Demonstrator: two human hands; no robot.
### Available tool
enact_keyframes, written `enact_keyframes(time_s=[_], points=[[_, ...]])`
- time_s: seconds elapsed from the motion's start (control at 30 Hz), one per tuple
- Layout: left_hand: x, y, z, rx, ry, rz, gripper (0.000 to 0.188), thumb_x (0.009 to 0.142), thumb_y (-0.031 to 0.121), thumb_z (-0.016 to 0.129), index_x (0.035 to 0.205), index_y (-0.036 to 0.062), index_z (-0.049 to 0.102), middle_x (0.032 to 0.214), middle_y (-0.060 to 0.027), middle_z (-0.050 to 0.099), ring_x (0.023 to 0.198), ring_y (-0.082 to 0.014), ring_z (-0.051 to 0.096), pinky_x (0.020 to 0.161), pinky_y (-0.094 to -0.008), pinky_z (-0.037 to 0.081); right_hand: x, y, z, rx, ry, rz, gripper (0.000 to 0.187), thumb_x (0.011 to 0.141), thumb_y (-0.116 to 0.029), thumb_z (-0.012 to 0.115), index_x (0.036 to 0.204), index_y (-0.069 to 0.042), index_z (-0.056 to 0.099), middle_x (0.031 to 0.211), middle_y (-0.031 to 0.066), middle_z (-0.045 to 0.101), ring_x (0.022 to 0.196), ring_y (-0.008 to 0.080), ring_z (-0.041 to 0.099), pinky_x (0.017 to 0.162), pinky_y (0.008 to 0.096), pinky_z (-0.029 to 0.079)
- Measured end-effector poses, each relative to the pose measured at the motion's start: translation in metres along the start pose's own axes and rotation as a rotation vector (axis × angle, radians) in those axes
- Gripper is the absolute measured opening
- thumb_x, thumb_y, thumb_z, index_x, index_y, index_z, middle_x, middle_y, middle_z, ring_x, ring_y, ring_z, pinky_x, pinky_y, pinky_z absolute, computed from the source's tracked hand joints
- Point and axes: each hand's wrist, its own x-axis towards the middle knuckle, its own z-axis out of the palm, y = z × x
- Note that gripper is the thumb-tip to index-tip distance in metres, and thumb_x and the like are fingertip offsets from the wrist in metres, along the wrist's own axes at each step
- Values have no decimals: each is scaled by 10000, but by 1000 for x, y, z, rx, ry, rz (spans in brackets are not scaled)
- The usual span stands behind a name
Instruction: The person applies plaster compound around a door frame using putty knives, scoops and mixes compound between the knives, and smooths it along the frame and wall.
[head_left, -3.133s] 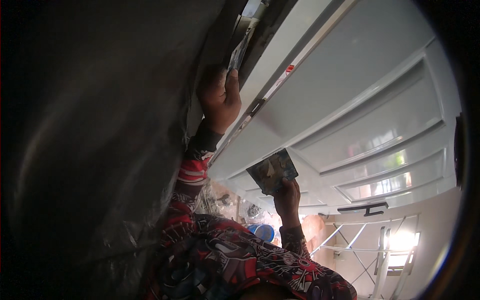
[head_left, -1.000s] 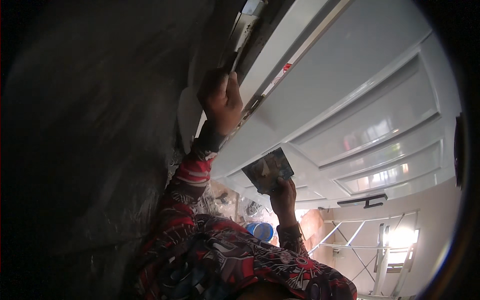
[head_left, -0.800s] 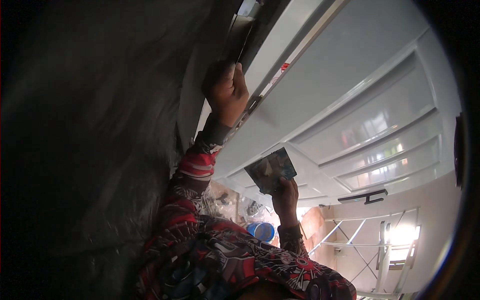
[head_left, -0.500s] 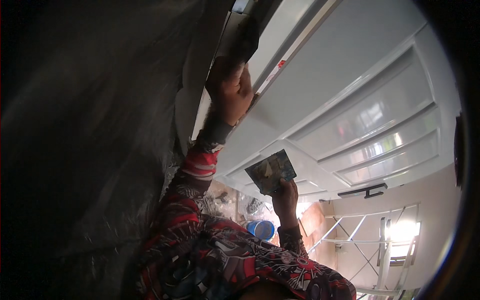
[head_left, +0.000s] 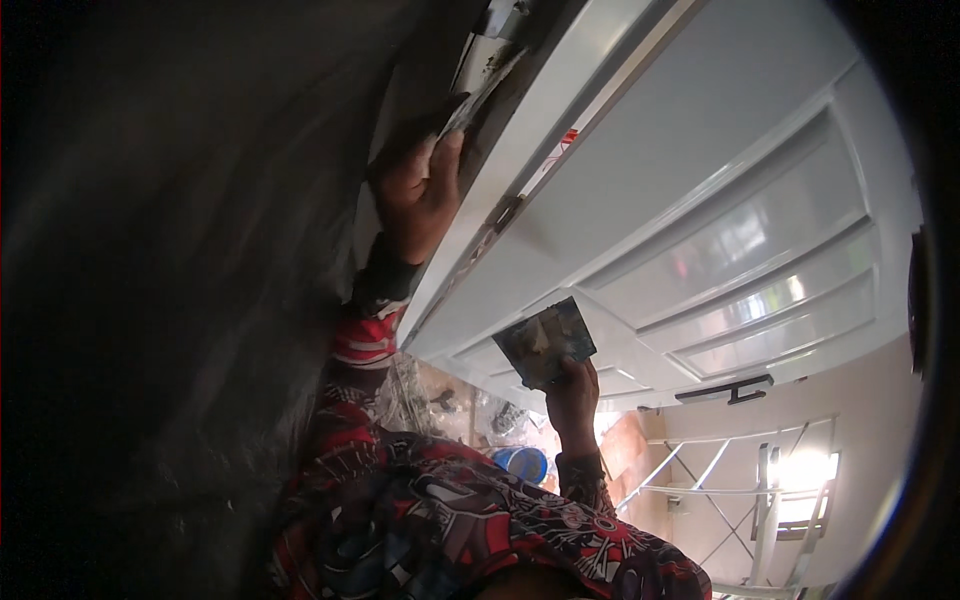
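Note:
My left hand (head_left: 418,200) is raised by the white door frame (head_left: 560,125), closed around a putty knife (head_left: 482,92). Its thin, smeared blade slants up and away, close to the strip of wall beside the frame; whether it touches cannot be made out. Lower and to the right, my right hand (head_left: 573,400) grips a dark square plate (head_left: 545,342) by its near edge. Pale, putty-like smears lie on the middle of that plate. The fingers under the plate are hidden.
A white panelled door (head_left: 690,230) fills the right side, with a black handle (head_left: 725,389). Dark sheeting (head_left: 190,270) hangs at the left. Below are a blue bucket (head_left: 522,463) and a metal scaffold (head_left: 770,520) near a bright window (head_left: 808,470).
My left hand has shifted left, off the door frame's edge toward the wall strip, and the putty knife has turned so its blade shows nearly edge-on. My right hand and the plate have barely moved.

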Motion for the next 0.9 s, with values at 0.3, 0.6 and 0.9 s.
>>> enact_keyframes(time_s=[0.3, 0.6, 0.9], points=[[46, 5, -26, -26, -349, 287, 436, 793, -148, 557, 1168, 36, 680, 1165, -123, 683, 1048, -282, 654, 905, -368, 503, 0, 17, -17, -64, -55, -85, 310, 893, -94, 489, 1166, 43, 547, 1109, 173, 618, 998, 295, 649, 819, 417, 578], [39, -26, -2, 28, -256, 415, 578, 690, -197, 531, 1193, 51, 670, 1210, -133, 665, 1107, -315, 638, 962, -395, 496, -10, 7, -1, -211, -39, -132, 334, 944, -122, 425, 1207, 65, 507, 1134, 179, 609, 996, 290, 659, 797, 428, 599], [43, -31, 11, 3, -283, 460, 637, 655, -219, 510, 1213, 49, 658, 1258, -134, 641, 1156, -306, 612, 1005, -391, 478, -18, 0, 10, -74, 102, -131, 211, 839, -19, 604, 1040, 20, 658, 1049, 147, 646, 946, 261, 647, 783, 359, 557]])
